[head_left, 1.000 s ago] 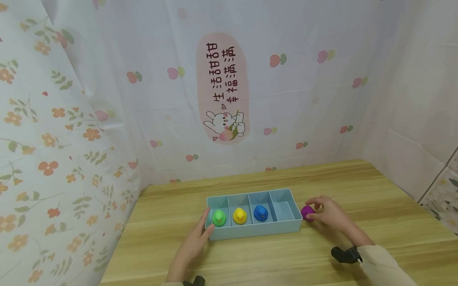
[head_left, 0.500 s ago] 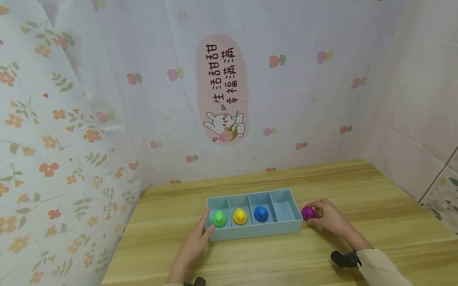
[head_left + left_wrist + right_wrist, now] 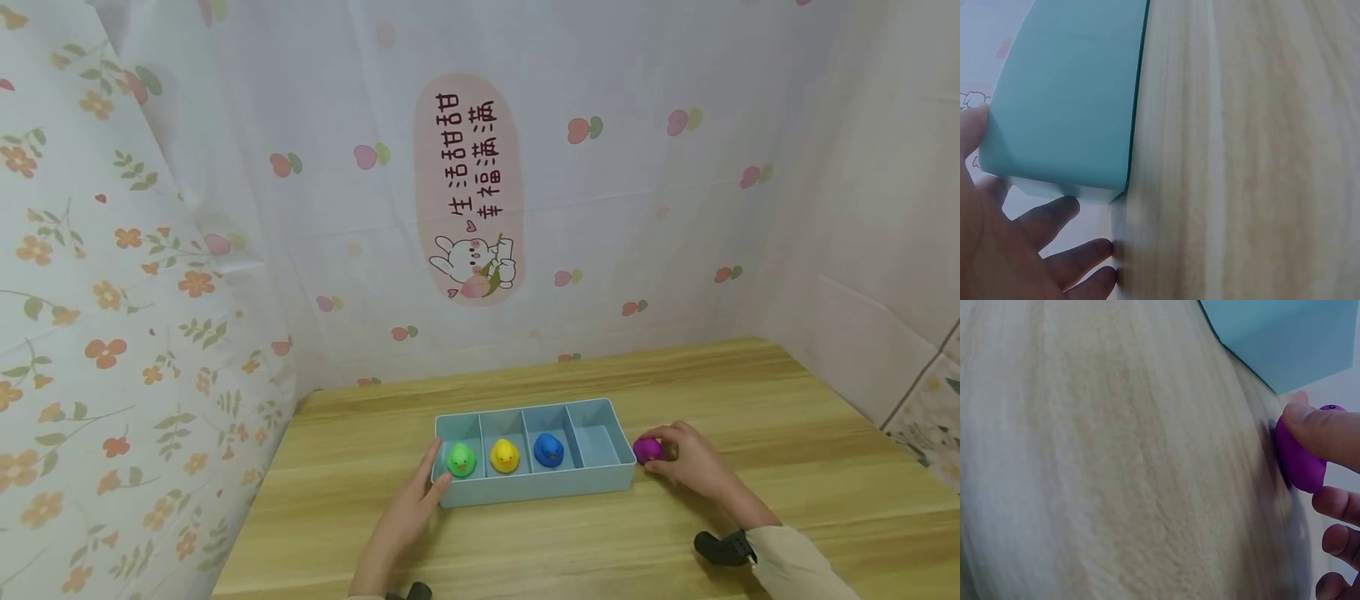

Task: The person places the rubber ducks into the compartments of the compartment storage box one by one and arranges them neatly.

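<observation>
A light blue divided box (image 3: 537,487) stands on the table with several compartments in a row. From the left, a green toy duck (image 3: 461,460), a yellow duck (image 3: 505,456) and a blue duck (image 3: 549,450) each sit in their own compartment. My left hand (image 3: 408,498) holds the box's left end, its thumb at the front corner and its index finger along the end wall. Just right of the box, my right hand (image 3: 693,460) pinches a purple duck (image 3: 1300,456) between thumb and fingers. The duck appears to be on the tabletop, and my fingers partly cover it.
The wood-grain table (image 3: 525,550) reaches back to a printed white cloth (image 3: 637,225). More patterned cloth hangs at the left (image 3: 112,333) and right. A black wrist mount (image 3: 723,548) sits on my right wrist.
My right thumb and fingers have shifted on the purple duck, which has turned slightly beside the box. The left hand, the box and the other ducks stay where they were.
</observation>
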Demonstrator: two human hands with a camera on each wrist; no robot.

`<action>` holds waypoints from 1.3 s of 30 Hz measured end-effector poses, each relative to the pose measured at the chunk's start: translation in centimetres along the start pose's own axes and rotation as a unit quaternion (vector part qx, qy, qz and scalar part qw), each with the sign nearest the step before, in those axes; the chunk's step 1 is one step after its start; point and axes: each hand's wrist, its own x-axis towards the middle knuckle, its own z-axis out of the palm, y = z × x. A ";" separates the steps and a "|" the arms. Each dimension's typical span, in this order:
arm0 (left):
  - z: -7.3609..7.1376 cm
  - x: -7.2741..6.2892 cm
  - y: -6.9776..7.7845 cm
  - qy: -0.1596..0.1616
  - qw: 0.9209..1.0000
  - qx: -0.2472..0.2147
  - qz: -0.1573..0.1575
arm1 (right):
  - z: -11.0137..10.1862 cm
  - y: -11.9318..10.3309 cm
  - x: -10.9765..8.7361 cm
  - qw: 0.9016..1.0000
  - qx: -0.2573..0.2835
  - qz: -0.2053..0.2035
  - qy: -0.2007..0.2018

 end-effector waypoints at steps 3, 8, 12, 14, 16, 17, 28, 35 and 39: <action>0.0 0.0 0.0 -0.001 1.000 0.004 0.006 | -0.1 0.0 -0.1 1.000 -0.006 -0.011 0.007; 0.0 -0.1 0.0 -0.004 1.000 0.002 0.008 | -0.2 0.0 -0.2 1.000 -0.009 -0.022 0.009; 0.0 -0.1 0.1 -0.006 1.000 -0.003 0.002 | -0.2 0.0 -0.3 1.000 -0.009 -0.023 0.011; 0.0 -0.1 0.1 -0.004 1.000 0.001 0.005 | -0.3 0.0 -0.3 1.000 -0.009 -0.023 0.012; 0.0 -0.1 0.1 -0.004 1.000 0.003 0.004 | -0.3 -0.1 -0.3 1.000 -0.010 -0.021 0.008; 0.0 -0.2 0.0 -0.003 1.000 0.005 0.006 | -0.4 -0.1 -0.3 1.000 -0.009 -0.019 0.006; 0.0 -0.2 -0.1 0.000 1.000 0.007 -0.004 | -1.6 -0.6 0.2 0.999 -0.015 -0.043 0.008; 0.0 -0.1 -0.1 -0.002 1.000 0.009 -0.010 | -2.5 -1.0 0.8 0.999 -0.019 -0.045 0.012; 0.0 0.0 -0.2 -0.002 1.000 0.007 -0.009 | -3.0 -1.6 1.1 0.999 -0.019 -0.032 0.004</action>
